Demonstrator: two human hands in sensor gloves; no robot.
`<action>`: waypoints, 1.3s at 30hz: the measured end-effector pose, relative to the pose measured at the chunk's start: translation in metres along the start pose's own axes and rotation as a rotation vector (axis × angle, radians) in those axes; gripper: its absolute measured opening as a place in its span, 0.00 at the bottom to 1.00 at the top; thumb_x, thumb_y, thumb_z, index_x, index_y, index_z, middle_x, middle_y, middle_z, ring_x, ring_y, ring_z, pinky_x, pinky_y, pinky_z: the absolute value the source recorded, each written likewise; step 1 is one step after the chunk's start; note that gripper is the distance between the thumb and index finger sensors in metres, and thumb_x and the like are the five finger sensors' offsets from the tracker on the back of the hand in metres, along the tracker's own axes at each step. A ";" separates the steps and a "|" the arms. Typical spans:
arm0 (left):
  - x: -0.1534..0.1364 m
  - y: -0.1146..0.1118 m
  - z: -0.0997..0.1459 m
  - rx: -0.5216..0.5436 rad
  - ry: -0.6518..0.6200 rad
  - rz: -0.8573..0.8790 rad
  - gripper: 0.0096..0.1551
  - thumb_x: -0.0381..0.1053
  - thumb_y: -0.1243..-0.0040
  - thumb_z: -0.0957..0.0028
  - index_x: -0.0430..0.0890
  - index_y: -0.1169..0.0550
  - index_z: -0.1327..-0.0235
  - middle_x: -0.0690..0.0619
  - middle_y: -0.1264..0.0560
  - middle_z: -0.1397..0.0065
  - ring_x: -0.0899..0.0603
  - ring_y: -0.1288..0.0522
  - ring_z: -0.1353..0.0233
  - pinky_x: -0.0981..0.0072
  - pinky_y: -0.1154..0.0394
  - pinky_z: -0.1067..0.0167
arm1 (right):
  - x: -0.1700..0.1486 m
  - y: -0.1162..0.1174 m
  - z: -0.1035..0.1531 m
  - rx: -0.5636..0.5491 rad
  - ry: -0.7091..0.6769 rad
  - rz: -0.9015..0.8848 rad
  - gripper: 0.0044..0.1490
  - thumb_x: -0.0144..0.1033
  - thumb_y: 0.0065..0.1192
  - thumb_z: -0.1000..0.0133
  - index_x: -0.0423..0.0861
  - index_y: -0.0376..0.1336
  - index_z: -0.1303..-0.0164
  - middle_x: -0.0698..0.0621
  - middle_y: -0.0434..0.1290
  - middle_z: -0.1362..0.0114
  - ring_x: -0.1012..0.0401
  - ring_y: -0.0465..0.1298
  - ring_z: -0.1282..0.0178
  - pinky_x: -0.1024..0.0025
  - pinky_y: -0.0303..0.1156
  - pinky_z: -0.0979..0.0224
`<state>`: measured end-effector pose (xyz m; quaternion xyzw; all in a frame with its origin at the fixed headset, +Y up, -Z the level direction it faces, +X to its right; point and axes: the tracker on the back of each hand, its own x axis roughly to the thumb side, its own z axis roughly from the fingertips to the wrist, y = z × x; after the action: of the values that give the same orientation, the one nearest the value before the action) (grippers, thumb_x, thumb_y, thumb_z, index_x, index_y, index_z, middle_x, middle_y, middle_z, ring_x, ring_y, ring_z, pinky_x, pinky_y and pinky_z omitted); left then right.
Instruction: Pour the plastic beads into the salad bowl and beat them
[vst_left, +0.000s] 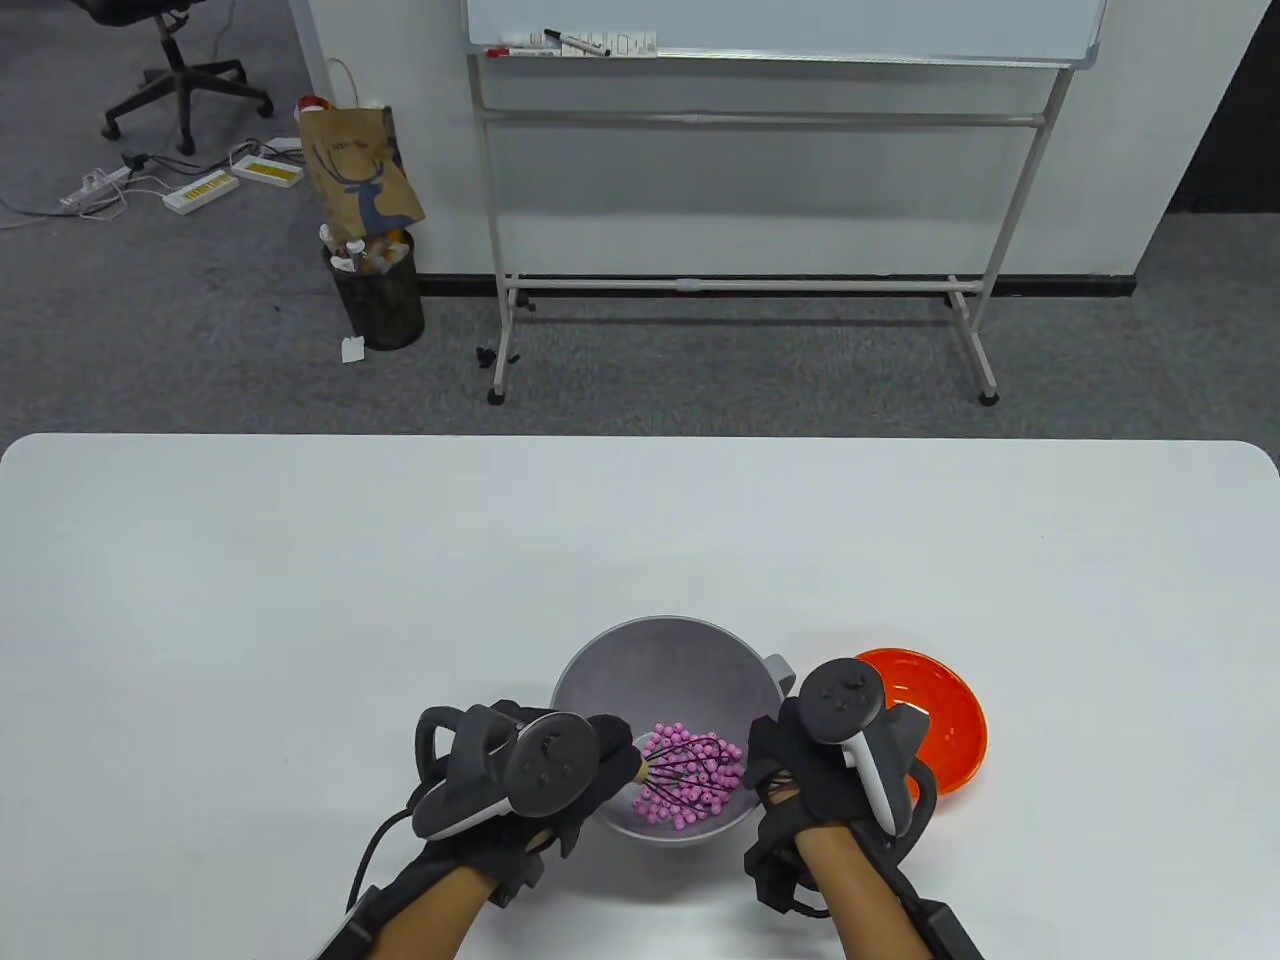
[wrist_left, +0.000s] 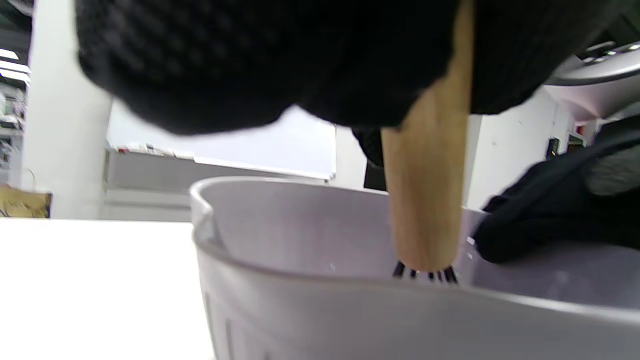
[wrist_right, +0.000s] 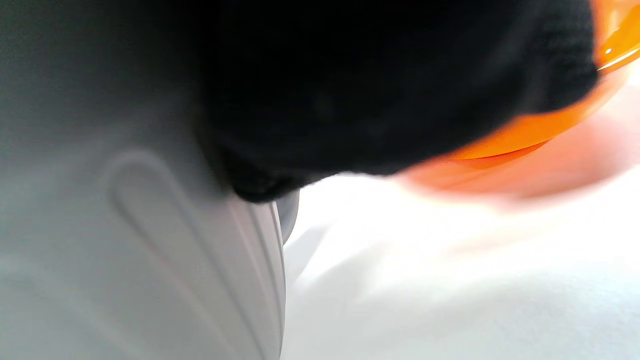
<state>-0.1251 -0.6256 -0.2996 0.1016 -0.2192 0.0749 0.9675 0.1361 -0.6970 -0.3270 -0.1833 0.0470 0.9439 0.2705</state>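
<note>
A grey salad bowl (vst_left: 655, 655) stands near the table's front edge, with a heap of pink plastic beads (vst_left: 700, 795) in its bottom. My left hand (vst_left: 590, 770) grips the wooden handle (wrist_left: 425, 200) of a whisk. The whisk's black wires (vst_left: 685, 770) lie among the beads. My right hand (vst_left: 780, 750) holds the bowl's right rim (vst_left: 765, 695); in the right wrist view its gloved fingers (wrist_right: 350, 100) lie against the bowl's outer wall (wrist_right: 150, 250). An orange plate (vst_left: 945, 715) lies just right of the bowl, partly hidden by the right hand's tracker.
The white table (vst_left: 300, 600) stretches wide to the left, right and back of the bowl. Beyond the far edge is carpet with a whiteboard stand (vst_left: 740, 280), a waste bin (vst_left: 380, 290) and a paper bag (vst_left: 360, 170).
</note>
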 end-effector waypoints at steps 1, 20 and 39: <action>-0.001 -0.001 0.001 0.022 0.004 -0.010 0.24 0.68 0.33 0.54 0.59 0.13 0.51 0.62 0.13 0.81 0.55 0.15 0.76 0.58 0.16 0.55 | 0.000 0.000 0.000 0.000 0.000 0.000 0.33 0.49 0.67 0.47 0.36 0.71 0.44 0.49 0.85 0.69 0.63 0.83 0.89 0.64 0.81 0.66; 0.012 0.027 0.005 -0.051 -0.009 -0.242 0.21 0.68 0.28 0.57 0.57 0.10 0.59 0.61 0.12 0.83 0.54 0.15 0.77 0.58 0.16 0.55 | 0.000 0.000 0.000 0.000 0.000 -0.001 0.32 0.49 0.67 0.47 0.36 0.71 0.44 0.49 0.85 0.70 0.64 0.83 0.89 0.65 0.81 0.66; -0.008 -0.006 0.000 0.036 0.047 -0.057 0.24 0.69 0.32 0.55 0.58 0.13 0.51 0.63 0.13 0.82 0.55 0.15 0.77 0.58 0.16 0.56 | 0.000 0.000 0.000 -0.001 0.003 0.001 0.33 0.49 0.67 0.47 0.36 0.71 0.44 0.49 0.85 0.70 0.64 0.83 0.89 0.65 0.81 0.66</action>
<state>-0.1309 -0.6317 -0.3043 0.1236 -0.1922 0.0538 0.9720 0.1361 -0.6972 -0.3270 -0.1849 0.0471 0.9438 0.2699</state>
